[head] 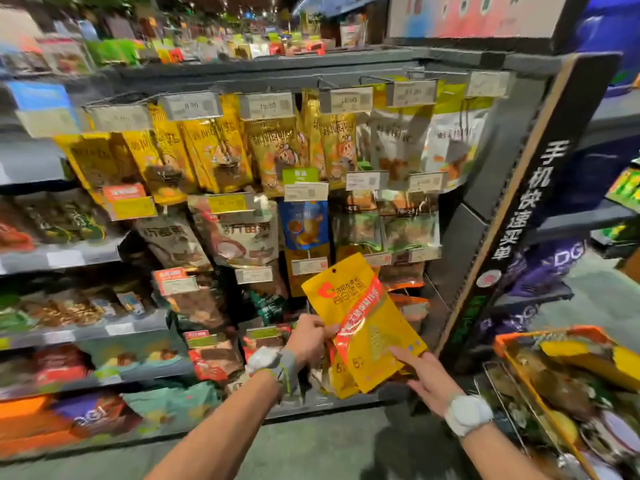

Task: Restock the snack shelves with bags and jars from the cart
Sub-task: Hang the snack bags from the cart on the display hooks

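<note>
Nearest, the right hand (427, 377) props the yellow bags (360, 317) from below, fingers (401, 353) straight; the left hand (310, 336) pinches their left edge. Long axis rises up-left from both (hang hole (334, 270) topmost).

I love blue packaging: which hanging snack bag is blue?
The blue bag in the second row, just below the green tag; its neighbours are yellow, brown or greenish.
</note>
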A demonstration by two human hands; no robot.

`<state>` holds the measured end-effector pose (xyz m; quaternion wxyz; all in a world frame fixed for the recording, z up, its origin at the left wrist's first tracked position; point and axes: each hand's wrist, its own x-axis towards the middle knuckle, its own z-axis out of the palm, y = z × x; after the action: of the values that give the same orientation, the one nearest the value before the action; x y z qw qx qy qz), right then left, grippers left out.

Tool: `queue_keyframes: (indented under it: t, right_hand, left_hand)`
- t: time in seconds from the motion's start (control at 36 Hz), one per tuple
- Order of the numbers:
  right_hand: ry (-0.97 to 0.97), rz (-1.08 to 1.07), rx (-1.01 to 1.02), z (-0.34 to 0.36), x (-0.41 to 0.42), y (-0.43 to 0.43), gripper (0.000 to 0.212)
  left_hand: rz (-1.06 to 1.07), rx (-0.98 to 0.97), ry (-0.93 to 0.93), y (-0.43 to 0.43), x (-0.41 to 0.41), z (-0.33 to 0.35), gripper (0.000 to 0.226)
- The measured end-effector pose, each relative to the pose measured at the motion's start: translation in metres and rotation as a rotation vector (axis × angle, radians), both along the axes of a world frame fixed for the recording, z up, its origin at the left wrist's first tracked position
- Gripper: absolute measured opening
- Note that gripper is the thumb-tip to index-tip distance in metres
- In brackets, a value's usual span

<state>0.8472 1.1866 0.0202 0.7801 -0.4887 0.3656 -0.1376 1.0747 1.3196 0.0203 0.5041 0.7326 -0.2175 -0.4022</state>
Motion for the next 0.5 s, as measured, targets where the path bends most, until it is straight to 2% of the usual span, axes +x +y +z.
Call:
queue_keyframes:
  t: [0.08,0.17,0.19,0.25,0.36,0.44,0.5]
  right_hand:
    - [0.046,0.01,-0.023,-0.006,0.017,-0.014,0.04]
    - [0.109,0.128,-0.108,-0.017,0.046,-0.029,0.085]
    - [0.126,0.201,-0.121,-0.026,0.056,-0.033,0.091]
    - [0.186,0.332,-0.151,-0.033,0.062,-0.032,0.089]
    - [0.272,0.356,-0.254,-0.04,0.084,-0.034,0.101]
    - [0.261,0.368,-0.189,-0.041,0.107,-0.045,0.077]
    - [0.25,0.375,-0.156,-0.044,0.119,-0.054,0.08]
  left_hand:
    - [-0.024,0.012,0.006,0.012,0.02,0.003,0.03]
    - [-0.091,0.09,-0.061,0.014,0.043,-0.012,0.036]
    - [-0.13,0.114,-0.105,0.014,0.048,-0.016,0.039]
    - [-0.205,0.164,-0.174,0.015,0.044,-0.025,0.038]
    - [-0.252,0.189,-0.25,0.012,0.045,-0.03,0.038]
    - [-0.253,0.28,-0.246,0.01,0.06,-0.041,0.038]
    - [-0.239,0.344,-0.291,0.008,0.073,-0.047,0.041]
